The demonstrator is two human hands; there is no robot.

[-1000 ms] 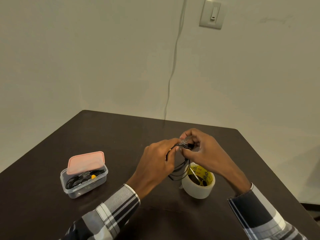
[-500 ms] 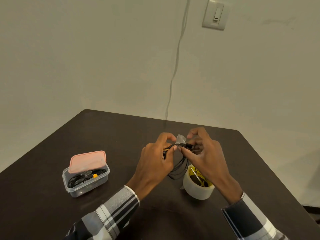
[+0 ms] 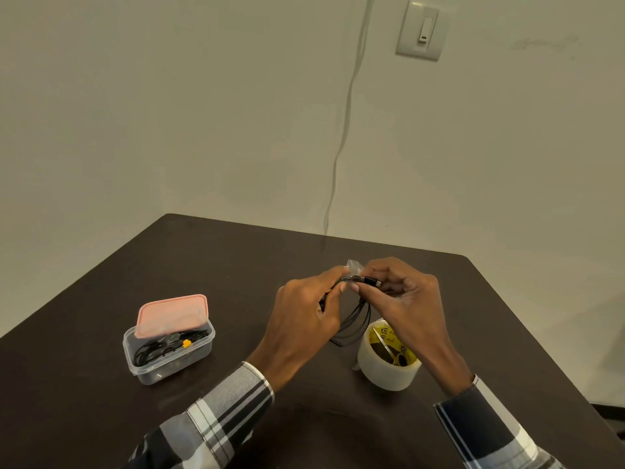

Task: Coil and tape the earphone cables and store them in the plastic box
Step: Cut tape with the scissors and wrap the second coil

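Tabletop (image 3: 203, 265): hands (image 3: 304, 319) slightly lower, closer.

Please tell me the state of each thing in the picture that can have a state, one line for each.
Clear plastic box: open, black cables inside.
Pink lid: off the rim, leaning on the box.
Coiled black earphone cable: held up by both hands, loops hanging.
Clear tape piece: at the coil's top.
White tape roll: lying flat on the table.
Left hand: gripping.
Right hand: pinching.

Bare dark table (image 3: 236, 265) lies open between the plastic box (image 3: 169, 350) on the left and the tape roll (image 3: 385, 365) — a wide lane. The box's pink lid (image 3: 170, 314) leans over its far side — only the near part gapes.
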